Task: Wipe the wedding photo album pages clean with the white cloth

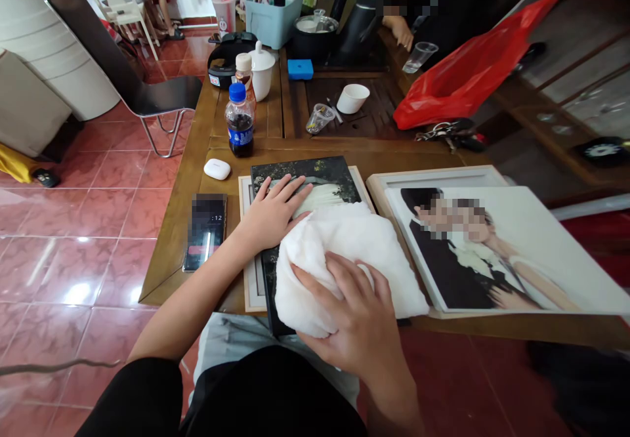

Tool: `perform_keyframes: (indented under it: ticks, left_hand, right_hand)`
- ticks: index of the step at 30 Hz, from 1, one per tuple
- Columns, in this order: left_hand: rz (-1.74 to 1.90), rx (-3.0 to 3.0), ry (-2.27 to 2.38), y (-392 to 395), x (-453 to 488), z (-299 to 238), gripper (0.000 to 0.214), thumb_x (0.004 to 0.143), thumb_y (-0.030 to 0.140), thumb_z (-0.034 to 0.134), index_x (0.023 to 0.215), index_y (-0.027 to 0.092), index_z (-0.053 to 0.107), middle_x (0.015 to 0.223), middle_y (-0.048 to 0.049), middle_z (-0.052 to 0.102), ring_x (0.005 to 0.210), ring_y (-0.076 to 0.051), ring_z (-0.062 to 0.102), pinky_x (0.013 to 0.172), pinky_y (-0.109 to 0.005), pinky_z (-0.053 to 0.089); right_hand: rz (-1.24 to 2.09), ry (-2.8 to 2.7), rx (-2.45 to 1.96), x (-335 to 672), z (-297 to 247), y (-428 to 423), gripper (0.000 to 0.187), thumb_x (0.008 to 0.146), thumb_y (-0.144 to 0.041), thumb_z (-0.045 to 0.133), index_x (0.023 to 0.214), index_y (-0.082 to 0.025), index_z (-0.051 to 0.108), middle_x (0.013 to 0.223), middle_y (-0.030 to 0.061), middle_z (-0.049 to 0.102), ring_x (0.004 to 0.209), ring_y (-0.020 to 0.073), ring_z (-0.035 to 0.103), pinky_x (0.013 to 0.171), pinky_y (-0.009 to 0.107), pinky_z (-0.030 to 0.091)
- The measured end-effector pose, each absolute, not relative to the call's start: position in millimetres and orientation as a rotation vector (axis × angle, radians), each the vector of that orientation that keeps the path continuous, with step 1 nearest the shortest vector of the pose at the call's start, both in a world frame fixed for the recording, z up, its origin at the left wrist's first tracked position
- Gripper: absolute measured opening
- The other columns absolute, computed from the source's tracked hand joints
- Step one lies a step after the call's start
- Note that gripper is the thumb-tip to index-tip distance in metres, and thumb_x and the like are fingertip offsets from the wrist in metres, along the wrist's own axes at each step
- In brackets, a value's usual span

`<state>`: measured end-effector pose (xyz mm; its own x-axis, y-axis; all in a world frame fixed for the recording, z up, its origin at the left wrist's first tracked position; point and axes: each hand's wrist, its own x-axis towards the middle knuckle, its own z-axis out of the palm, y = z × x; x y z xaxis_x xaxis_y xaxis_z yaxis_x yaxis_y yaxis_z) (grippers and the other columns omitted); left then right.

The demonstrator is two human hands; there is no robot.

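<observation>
- L hand (pixel 273 217): open, fingers spread, lying flat on the dark-bordered picture (pixel 305 178), not gripping. Prob. pinning it so it can't slide.
- R hand (pixel 347 312): fingers curled and clenched into a bunched white towel (pixel 339 266), grasping it against the picture's lower part.
- Dark-bordered picture: on a pale wooden frame (pixel 251 260), both at the table edge nearest the person, so within easy reach. Towel hides much of it; surface hard to make out.
- Large framed portrait (pixel 497 247): just R of the hands, tilted on a white frame (pixel 433 178), prob. put aside to leave room.
- Phone (pixel 204 230) and white earbud case (pixel 217 169): on the wooden table (pixel 170 260), L of the hands, clear of the towel.
- Dark soda bottle (pixel 239 122): further up the table, w/ a slatted tea tray (pixel 354 105) beyond.
- Co-worker's hand (pixel 398 31): far side, near a red plastic bag (pixel 467 69), well apart from the person's hands.
</observation>
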<state>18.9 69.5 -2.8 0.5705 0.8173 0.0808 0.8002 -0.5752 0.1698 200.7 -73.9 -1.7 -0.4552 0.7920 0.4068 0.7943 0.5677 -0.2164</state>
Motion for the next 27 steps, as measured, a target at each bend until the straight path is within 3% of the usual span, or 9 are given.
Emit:
perform_keyframes:
  ticks: [10,19,27]
  left_hand:
    - [0.215,2.663,1.405,68.6,19.3,0.3,0.058,0.109,0.050,0.034,0.160,0.023,0.039,0.169,-0.0070,0.035,0.158,-0.028,0.028,0.130,-0.054,0.018]
    - [0.190,2.654,1.416,67.7,19.8,2.6,0.057,0.109,0.048,0.034,0.160,0.023,0.038,0.169,-0.0064,0.034,0.158,-0.028,0.028,0.130,-0.055,0.018]
    - [0.198,2.648,1.414,67.7,20.9,2.0,0.058,0.109,0.048,0.035,0.160,0.021,0.038,0.169,-0.0079,0.033,0.158,-0.029,0.027,0.130,-0.055,0.018]
  right_hand:
    - [-0.047,-2.347,-1.285,208.0,-2.6,-72.0,0.058,0.088,-0.051,0.061,0.141,-0.027,0.059,0.134,0.0141,0.057,0.123,0.0351,0.055,0.108,0.052,0.033]
    - [-0.247,-2.288,-1.496,240.3,-8.8,-69.7,0.057,0.093,-0.050,0.059,0.144,-0.026,0.056,0.129,0.0140,0.058,0.115,0.0322,0.059,0.097,0.046,0.040]
    - [-0.218,-2.299,-1.449,228.5,-5.3,-71.2,0.056,0.091,-0.049,0.060,0.142,-0.026,0.058,0.130,0.0146,0.058,0.120,0.0346,0.057,0.101,0.050,0.038]
